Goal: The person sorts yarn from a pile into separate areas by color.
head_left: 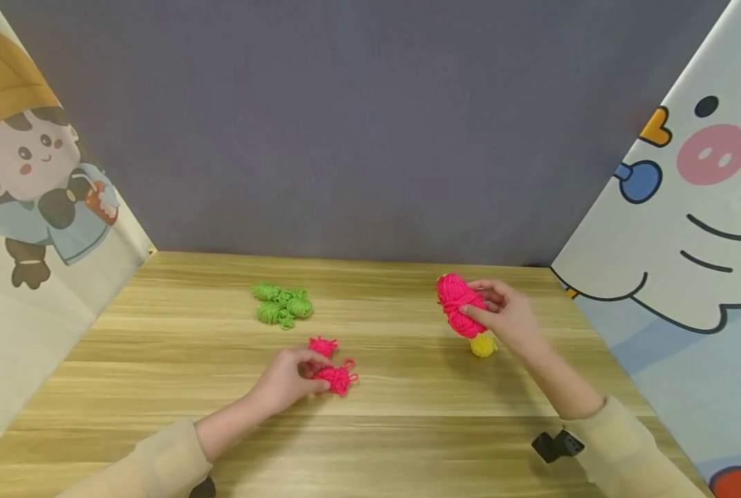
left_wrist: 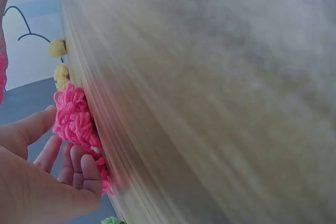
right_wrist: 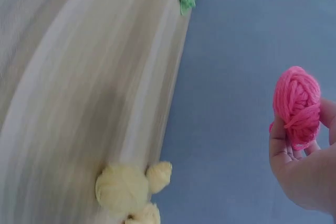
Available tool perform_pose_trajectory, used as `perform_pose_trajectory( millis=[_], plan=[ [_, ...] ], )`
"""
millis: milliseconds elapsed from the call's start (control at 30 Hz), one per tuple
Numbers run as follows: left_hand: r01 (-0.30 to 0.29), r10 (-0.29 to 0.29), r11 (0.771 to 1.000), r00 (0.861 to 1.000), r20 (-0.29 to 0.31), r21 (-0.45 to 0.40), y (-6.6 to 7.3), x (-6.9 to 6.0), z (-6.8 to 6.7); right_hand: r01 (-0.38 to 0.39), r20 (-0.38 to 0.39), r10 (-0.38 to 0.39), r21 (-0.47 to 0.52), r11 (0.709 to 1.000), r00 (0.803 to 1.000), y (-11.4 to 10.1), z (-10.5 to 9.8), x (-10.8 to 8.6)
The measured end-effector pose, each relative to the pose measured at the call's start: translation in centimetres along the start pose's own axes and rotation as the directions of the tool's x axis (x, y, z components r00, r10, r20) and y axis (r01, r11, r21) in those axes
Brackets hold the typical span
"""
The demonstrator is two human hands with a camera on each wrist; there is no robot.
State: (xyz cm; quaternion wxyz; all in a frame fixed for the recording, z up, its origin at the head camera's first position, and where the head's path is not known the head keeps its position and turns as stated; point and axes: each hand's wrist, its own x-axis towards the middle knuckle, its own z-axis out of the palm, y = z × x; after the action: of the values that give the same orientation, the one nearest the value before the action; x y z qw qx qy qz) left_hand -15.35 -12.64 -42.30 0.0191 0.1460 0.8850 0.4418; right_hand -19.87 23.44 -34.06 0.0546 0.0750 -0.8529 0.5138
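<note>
Right hand [head_left: 511, 317] grips a pink yarn skein [head_left: 457, 304] above the desk [head_left: 401, 443]; left hand [head_left: 285, 378], partly spread, adjoins a tangled pink yarn bundle [head_left: 338, 380].

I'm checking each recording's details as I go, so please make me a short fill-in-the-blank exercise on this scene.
1. The hand holding the raised yarn ball above the table is the person's ____ one.
2. In the head view, the lower ball showing just beneath it is coloured ____.
3. The looped yarn at the left hand is coloured ____.
4. The yarn cluster farthest left in the head view is coloured ____.

Missing words: right; yellow; pink; green.
</note>
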Motion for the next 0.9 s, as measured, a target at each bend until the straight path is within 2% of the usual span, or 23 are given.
perform_pose_trajectory(
  millis=[300, 900],
  plan=[
    [-0.008, 0.008, 1.000, 1.000, -0.002, -0.018, 0.0, 0.0, 0.1, 0.048, 0.063, -0.055, 0.108, 0.993, 0.996, -0.4, 3.0, -0.7],
    [-0.003, 0.003, 1.000, 1.000, 0.007, -0.011, 0.0, 0.1, 0.2, 0.112, 0.134, -0.128, 0.120, 0.986, 0.983, 0.2, 8.0, -1.4]
  ],
)
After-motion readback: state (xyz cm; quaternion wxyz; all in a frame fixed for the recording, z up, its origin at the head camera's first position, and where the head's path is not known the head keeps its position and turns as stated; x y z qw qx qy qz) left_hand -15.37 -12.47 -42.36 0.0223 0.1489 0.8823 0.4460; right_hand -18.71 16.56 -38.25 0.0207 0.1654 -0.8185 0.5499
